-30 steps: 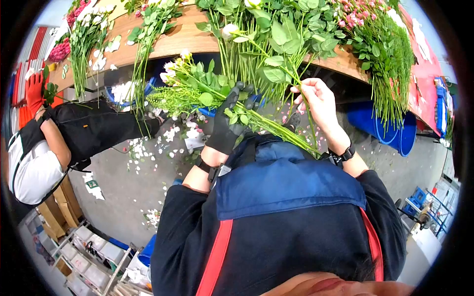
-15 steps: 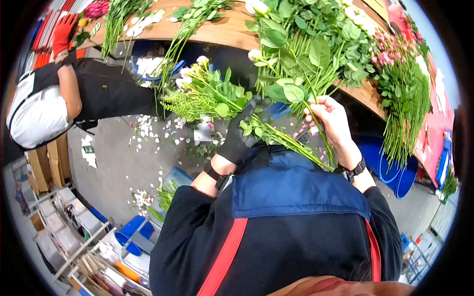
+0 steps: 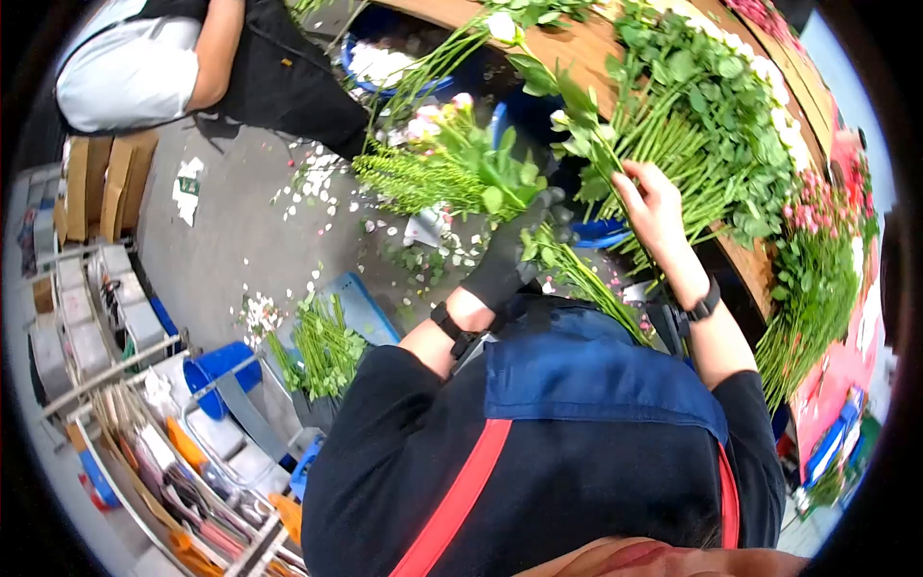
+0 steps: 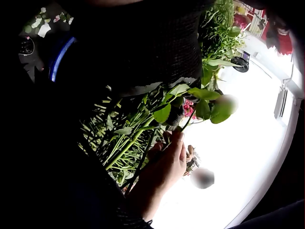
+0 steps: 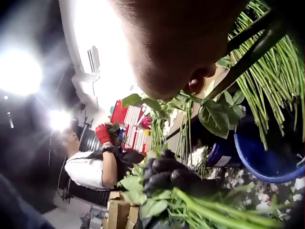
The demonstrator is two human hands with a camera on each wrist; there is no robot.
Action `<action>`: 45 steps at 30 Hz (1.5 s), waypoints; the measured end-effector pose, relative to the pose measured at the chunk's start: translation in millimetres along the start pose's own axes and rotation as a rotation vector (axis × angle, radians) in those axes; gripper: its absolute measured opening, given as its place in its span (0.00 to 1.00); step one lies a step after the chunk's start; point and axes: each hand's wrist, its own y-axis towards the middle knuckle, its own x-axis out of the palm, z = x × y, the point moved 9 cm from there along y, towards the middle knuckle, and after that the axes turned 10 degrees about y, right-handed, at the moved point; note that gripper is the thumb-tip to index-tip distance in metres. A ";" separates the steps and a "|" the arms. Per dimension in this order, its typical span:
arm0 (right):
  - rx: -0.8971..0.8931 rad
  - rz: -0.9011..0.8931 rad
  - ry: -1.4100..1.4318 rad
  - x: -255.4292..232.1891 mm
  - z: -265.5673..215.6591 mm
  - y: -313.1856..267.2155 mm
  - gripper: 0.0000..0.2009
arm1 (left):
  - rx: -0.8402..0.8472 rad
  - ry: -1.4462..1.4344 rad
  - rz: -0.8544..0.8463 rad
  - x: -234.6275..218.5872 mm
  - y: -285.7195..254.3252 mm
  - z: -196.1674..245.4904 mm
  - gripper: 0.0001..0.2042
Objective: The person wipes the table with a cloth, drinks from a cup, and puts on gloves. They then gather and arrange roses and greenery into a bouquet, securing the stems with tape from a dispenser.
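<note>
Pale pink and cream blooms crowd one end of the bouquet [image 3: 471,168], beside feathery yellow-green sprigs [image 3: 399,183] and broader leaves. The left hand [image 3: 510,248], in a black glove, grips it round the stems, above the petal-strewn floor [image 3: 226,226] and in front of the blue apron bib [image 3: 601,370]. Its bare green stems slant towards the right forearm. The right hand [image 3: 659,207], ungloved, pinches a single leafy stem [image 3: 580,104], apparently topped by a white rose [image 3: 501,26], near the wooden table [image 3: 577,55].
</note>
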 end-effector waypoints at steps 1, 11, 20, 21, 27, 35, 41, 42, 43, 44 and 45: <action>-0.061 0.021 0.004 -2.1 -6.8 -10.0 0.08 | 0.021 -0.013 -0.035 -0.4 2.2 1.0 0.17; -0.176 0.013 0.033 10.5 -6.2 10.5 0.06 | 0.011 0.060 0.065 -5.7 25.7 9.9 0.16; -0.377 -0.013 -0.240 15.0 -33.4 -10.5 0.08 | 0.136 0.425 0.035 6.2 49.3 34.8 0.18; -0.391 -0.037 -0.261 23.5 -29.1 -12.8 0.11 | 0.261 0.785 -0.001 9.1 49.0 42.2 0.19; -0.203 -0.164 -0.111 23.8 -6.8 -15.1 0.18 | 0.112 -0.099 -0.110 9.5 84.4 28.8 0.16; 0.457 -0.266 0.501 2.2 47.7 -72.5 0.12 | 0.098 -0.146 -0.320 -23.6 104.6 44.5 0.18; 0.126 -0.058 0.196 -27.2 23.0 -77.9 0.06 | 0.103 -0.032 -0.175 -16.2 98.1 46.3 0.18; 0.091 -0.078 0.197 -26.4 22.9 -81.0 0.06 | 0.092 0.014 -0.155 -15.0 93.9 43.9 0.18; 0.128 -0.103 0.231 -23.8 30.0 -86.3 0.06 | 0.081 0.076 -0.136 -12.9 90.1 41.2 0.18; 0.171 -0.117 0.262 -22.3 36.1 -91.5 0.06 | 0.067 0.188 -0.112 -11.0 81.4 40.6 0.18; 0.225 -0.136 0.260 -21.9 40.0 -95.5 0.07 | 0.048 0.313 -0.092 -9.1 71.9 38.8 0.18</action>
